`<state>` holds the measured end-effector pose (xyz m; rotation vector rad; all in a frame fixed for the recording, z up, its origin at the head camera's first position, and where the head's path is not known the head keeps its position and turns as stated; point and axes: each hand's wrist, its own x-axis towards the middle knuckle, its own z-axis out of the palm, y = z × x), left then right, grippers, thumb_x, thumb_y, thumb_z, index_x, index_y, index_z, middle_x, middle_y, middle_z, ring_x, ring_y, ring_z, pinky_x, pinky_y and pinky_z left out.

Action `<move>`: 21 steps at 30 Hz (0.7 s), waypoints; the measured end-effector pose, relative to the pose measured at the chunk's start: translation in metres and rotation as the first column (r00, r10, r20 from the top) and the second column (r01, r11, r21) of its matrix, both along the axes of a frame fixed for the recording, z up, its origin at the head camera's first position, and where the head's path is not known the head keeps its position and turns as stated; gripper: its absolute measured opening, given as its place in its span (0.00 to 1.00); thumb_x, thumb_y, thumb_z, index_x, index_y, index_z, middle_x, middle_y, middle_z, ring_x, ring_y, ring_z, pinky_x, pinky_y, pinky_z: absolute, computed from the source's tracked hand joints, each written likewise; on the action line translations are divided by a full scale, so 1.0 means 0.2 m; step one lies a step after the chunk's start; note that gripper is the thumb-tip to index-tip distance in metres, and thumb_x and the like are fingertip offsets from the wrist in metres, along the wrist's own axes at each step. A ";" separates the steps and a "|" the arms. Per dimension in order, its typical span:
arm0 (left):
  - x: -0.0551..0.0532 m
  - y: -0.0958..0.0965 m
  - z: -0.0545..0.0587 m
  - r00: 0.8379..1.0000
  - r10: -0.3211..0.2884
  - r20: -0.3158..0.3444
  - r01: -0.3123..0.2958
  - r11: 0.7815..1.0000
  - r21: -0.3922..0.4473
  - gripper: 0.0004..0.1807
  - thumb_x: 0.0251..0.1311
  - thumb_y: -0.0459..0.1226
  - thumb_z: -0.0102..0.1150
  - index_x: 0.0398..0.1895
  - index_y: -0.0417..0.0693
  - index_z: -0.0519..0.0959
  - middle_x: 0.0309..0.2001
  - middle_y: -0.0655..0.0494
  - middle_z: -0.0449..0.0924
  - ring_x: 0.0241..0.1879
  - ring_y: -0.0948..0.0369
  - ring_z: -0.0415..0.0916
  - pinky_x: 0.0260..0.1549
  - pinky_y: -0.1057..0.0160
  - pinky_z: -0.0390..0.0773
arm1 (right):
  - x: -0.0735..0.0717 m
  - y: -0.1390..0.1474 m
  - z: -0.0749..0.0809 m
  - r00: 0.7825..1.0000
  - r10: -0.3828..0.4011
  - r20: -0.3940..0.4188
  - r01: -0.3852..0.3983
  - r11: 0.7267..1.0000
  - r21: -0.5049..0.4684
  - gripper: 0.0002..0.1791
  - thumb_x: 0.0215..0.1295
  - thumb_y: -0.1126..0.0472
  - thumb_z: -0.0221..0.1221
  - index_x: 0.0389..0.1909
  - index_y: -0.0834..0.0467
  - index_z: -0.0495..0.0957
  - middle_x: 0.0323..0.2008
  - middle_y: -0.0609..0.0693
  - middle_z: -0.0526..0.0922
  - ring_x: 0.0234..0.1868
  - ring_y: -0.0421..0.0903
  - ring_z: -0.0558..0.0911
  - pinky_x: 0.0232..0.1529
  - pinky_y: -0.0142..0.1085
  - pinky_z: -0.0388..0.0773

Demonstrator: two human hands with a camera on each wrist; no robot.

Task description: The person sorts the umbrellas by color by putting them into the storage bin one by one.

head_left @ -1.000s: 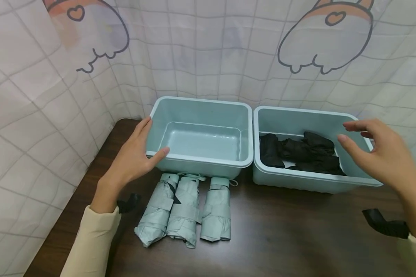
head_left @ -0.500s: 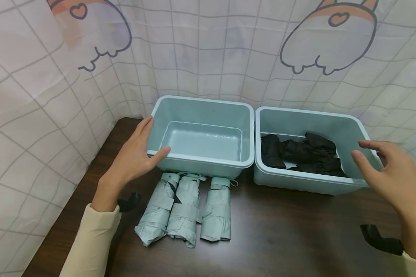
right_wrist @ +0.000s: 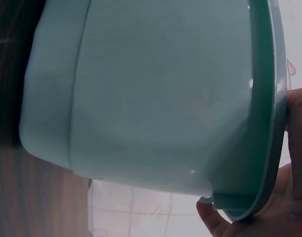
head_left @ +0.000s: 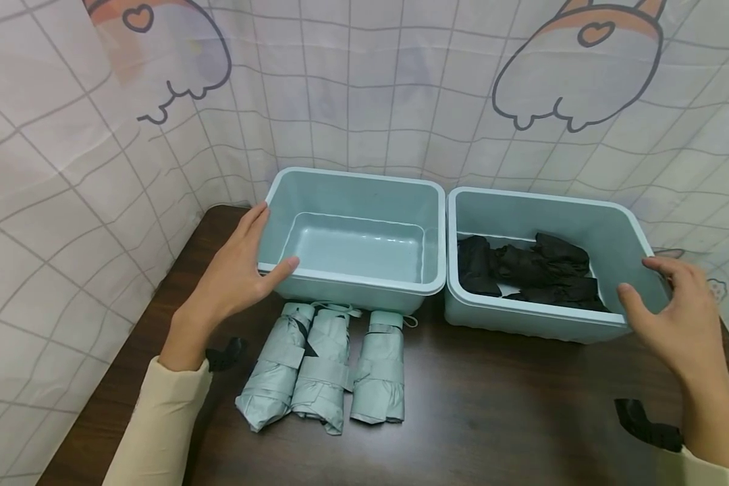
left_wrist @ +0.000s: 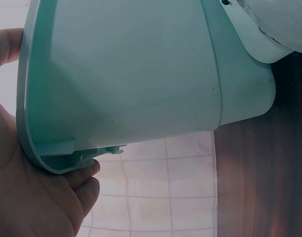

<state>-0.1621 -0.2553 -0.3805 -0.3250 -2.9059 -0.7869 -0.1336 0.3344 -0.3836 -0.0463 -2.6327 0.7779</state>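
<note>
My left hand [head_left: 231, 270] grips the left end of a pale blue plastic bin [head_left: 364, 278]. Its thumb lies over the front rim; in the left wrist view, fingertips [left_wrist: 87, 190] curl under the rim. My right hand [head_left: 680, 317] holds the right end of a second, matching bin [head_left: 541, 331], thumb at the front corner. The right wrist view shows a fingertip [right_wrist: 212, 219] hooked beneath that rim. Several crumpled black fabric bundles [head_left: 528, 266] lie in the right bin, while the left bin's floor is bare.
Three folded pale green umbrellas [head_left: 271, 368] [head_left: 323, 371] [head_left: 379, 368] lie side by side before the left bin on the dark wooden table [head_left: 492, 418]. Behind stands a white checked curtain [head_left: 364, 94]. The bins stand nearly end to end.
My right hand has moved from above the right bin outward and down to its right end, where it now holds the rim. The left hand and the bins look unchanged.
</note>
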 end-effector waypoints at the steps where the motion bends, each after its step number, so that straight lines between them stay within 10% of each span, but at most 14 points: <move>1: 0.00 0.00 0.00 1.000 0.002 0.002 -0.002 1.000 0.000 0.54 0.71 0.62 0.55 0.88 0.46 0.44 0.88 0.49 0.42 0.84 0.43 0.53 0.76 0.32 0.62 | 0.00 0.01 -0.01 1.000 0.011 -0.012 -0.011 1.000 -0.007 0.33 0.74 0.60 0.58 0.73 0.73 0.65 0.70 0.79 0.64 0.66 0.79 0.64 0.64 0.79 0.61; 21: 0.00 0.01 0.01 1.000 -0.005 -0.002 0.005 1.000 -0.012 0.54 0.71 0.61 0.56 0.87 0.44 0.44 0.88 0.48 0.43 0.84 0.42 0.52 0.77 0.33 0.61 | 0.02 0.09 -0.05 0.994 0.091 0.056 -0.090 0.996 -0.015 0.43 0.76 0.52 0.58 0.83 0.64 0.53 0.83 0.69 0.53 0.73 0.83 0.61 0.68 0.82 0.55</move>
